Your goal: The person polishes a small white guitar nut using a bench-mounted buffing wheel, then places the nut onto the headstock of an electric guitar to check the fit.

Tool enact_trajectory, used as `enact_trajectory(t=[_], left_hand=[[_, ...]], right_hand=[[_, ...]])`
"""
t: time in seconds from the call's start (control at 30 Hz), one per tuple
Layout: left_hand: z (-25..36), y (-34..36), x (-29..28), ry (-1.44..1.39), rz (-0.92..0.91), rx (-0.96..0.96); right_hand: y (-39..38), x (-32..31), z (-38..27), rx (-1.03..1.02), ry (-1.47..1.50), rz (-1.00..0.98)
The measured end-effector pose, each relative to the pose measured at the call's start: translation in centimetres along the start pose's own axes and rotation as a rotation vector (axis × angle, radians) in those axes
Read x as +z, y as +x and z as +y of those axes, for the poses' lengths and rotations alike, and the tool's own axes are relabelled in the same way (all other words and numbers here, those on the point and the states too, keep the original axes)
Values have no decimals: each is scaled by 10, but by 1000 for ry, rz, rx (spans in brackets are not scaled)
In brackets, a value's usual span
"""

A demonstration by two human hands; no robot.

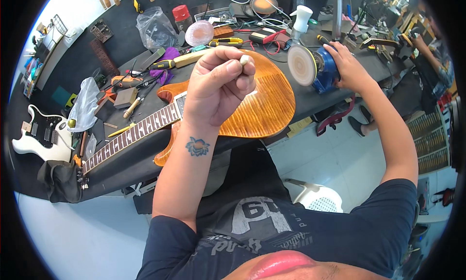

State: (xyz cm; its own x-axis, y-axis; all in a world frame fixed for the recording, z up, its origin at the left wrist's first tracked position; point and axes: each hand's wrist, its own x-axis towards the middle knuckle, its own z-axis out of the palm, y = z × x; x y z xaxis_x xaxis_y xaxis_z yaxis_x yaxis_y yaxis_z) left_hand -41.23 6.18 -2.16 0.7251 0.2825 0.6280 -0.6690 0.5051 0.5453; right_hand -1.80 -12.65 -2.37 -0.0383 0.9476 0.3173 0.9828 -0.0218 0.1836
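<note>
In front of me my left hand (pixel 221 83) is raised, pinching a small pale piece (pixel 244 60) between thumb and fingertips; its exact kind cannot be made out. Beneath that hand lies an amber electric guitar (pixel 264 105), its flamed top facing up and its neck (pixel 136 137) pointing to the lower left. To the right, my right hand (pixel 350 66) grips the end of a blue bench grinder (pixel 326 69), fingers over the top and thumb at the side. A round pale disc (pixel 302 65) faces left on that machine.
The dark workbench (pixel 310 104) carries pliers (pixel 227 41), a plastic bag (pixel 155 28), a white spray bottle (pixel 302 18) and tangled cables. A white guitar body (pixel 43 134) lies far left. A white stool (pixel 320 198) stands below. Another person's arm (pixel 429 52) shows at right.
</note>
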Motion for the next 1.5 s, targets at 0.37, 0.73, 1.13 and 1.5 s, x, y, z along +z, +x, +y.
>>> enact_trajectory(t=[0.37,0.73,1.13,1.5], left_hand=[[-1,-8,2,-386,-63,-10],[25,-59,30,-197,303,39],[160,-350,81,331,1038,312],[375,-434,54,1638,1100,1]], right_hand=[[-3,-2,-3,3,-59,23],[1,-9,-26,133,-217,-11],[-28,-21,-251,21,584,871],[85,7,-530,-964,1194,123]])
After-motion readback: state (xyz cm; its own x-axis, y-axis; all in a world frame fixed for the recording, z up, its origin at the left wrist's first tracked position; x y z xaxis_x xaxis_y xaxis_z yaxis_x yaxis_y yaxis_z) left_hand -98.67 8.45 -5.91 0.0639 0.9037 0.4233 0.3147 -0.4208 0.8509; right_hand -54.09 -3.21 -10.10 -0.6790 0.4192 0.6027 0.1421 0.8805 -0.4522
